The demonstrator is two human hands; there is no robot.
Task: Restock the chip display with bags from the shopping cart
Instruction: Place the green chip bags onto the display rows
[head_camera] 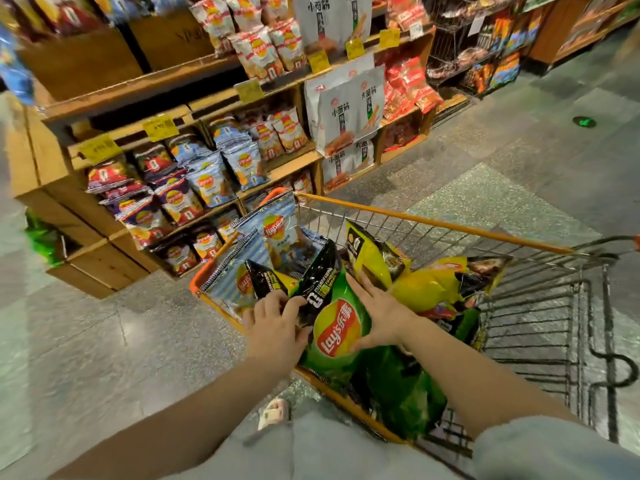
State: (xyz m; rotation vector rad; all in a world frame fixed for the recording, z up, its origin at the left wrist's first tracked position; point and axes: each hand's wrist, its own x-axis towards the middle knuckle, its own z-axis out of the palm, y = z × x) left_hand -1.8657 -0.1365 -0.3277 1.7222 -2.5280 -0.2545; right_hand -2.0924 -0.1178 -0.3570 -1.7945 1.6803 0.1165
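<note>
A green Lay's chip bag [337, 327] with a black top lies uppermost in the orange-rimmed wire shopping cart [433, 221]. My left hand [275, 329] grips the bag's left edge near its black top. My right hand [379, 311] lies against the bag's right side, fingers stretched out, thumb tucked under the bag's edge. Around it in the cart are blue striped Lay's bags [277, 233], yellow bags [372, 254] and more green ones [398, 386]. The wooden chip display [114, 233] stands at the left beyond the cart, its shelves stocked with several Lay's bags [207, 181].
White snack bags [346, 109] and red packets [408, 84] fill the shelves further right. Yellow price tags [160, 127] hang on the shelf edges. Green bags [43, 239] sit low at the display's left end. Grey tiled floor surrounds the cart; my foot [275, 412] is beside it.
</note>
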